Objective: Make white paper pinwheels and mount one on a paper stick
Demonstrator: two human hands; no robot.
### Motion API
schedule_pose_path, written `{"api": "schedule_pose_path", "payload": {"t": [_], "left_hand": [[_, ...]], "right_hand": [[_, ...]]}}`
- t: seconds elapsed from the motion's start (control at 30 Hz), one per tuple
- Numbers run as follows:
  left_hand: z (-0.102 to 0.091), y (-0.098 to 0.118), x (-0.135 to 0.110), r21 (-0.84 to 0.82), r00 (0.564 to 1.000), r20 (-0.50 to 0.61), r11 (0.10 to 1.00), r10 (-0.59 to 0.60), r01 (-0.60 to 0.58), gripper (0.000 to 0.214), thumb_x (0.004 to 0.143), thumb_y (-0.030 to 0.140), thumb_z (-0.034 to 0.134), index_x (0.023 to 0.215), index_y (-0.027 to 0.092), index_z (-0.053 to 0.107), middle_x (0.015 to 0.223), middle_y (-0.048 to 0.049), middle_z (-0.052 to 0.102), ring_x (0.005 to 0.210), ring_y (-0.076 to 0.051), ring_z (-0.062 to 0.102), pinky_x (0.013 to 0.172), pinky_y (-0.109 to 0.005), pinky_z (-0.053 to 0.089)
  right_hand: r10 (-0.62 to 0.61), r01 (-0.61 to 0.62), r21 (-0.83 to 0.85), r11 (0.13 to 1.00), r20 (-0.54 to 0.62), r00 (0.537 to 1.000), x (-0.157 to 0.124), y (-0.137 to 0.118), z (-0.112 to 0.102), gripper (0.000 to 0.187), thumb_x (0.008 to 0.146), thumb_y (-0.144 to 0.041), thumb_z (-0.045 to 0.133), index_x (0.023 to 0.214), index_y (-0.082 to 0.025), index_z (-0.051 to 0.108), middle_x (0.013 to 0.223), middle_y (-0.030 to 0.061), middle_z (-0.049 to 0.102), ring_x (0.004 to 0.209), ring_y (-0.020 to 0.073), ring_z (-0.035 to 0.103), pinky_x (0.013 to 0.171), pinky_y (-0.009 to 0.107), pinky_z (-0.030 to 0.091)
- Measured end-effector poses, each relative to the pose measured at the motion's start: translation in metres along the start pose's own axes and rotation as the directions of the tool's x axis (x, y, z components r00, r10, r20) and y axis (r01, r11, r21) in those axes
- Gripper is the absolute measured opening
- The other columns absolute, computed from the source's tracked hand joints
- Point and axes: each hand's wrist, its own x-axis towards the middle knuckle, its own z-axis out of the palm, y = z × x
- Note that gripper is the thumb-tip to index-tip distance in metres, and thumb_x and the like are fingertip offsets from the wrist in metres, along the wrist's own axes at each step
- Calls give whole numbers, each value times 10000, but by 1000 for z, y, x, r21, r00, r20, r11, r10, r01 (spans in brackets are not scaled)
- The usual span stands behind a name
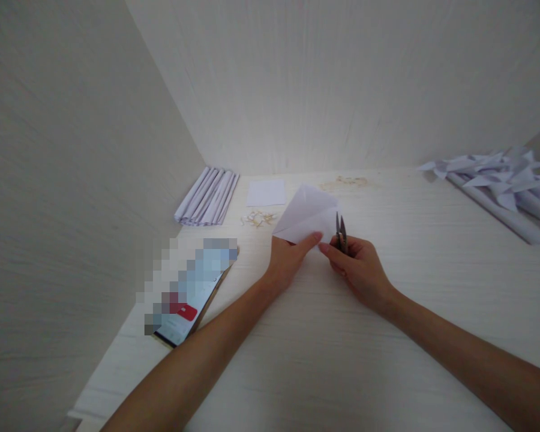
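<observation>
My left hand grips a white sheet of paper by its near edge, thumb on top and the other fingers underneath. Crease lines run across the sheet, which is tilted up off the table. My right hand is closed around small dark scissors, their two pointed blades sticking up and slightly apart. The blades stand at the right edge of the sheet. Right thumb and fingertips sit close to the paper's near corner; whether they touch it I cannot tell.
Rolled paper tubes lie at the back left, beside a small white paper square. Small cotton-bud-like bits are scattered before it. A phone rests at left. Paper pinwheels on tubes pile up at right. Walls stand behind and left.
</observation>
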Motion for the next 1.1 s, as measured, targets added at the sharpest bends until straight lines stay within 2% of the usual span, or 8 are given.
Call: {"api": "schedule_pose_path", "payload": {"t": [0.17,0.4,0.6,1.0,1.1], "left_hand": [[-1,-1,1,-4,998,-59,1000,-30,30,172,527,257,693,613,165,576,628,-12,622,667,-165,592,601,-285,463],[-3,-6,4,-36,998,-61,999,-8,6,220,543,290,686,704,154,623,712,-30,644,625,-137,564,566,-263,436],[-2,-6,3,-90,999,-42,995,-33,29,201,529,257,697,680,162,604,682,-4,628,586,-112,544,549,-242,423],[-1,-2,1,-51,999,0,998,-44,44,173,518,238,698,581,154,561,610,6,603,627,-134,565,595,-267,445],[-1,-2,0,-22,999,25,999,-29,30,174,521,248,697,568,153,560,618,0,610,612,-129,558,581,-259,444]], "right_hand": [[25,-23,75,997,-31,999,1,1,1,188,610,-304,663,619,-145,564,428,-77,364,386,41,277,371,206,162],[28,-27,139,990,-4,1000,1,2,0,162,627,-285,651,677,-138,604,410,-79,373,374,37,277,364,200,155],[15,-13,96,995,-21,1000,1,3,0,163,598,-273,671,663,-143,596,439,-80,369,387,33,278,373,201,158],[-40,40,10,999,-59,997,1,5,-1,164,589,-265,685,611,-151,569,495,-62,417,423,40,302,385,202,194],[-49,49,-2,999,-65,997,2,4,0,185,590,-273,684,580,-152,545,481,-68,390,416,40,286,380,203,184]]}}
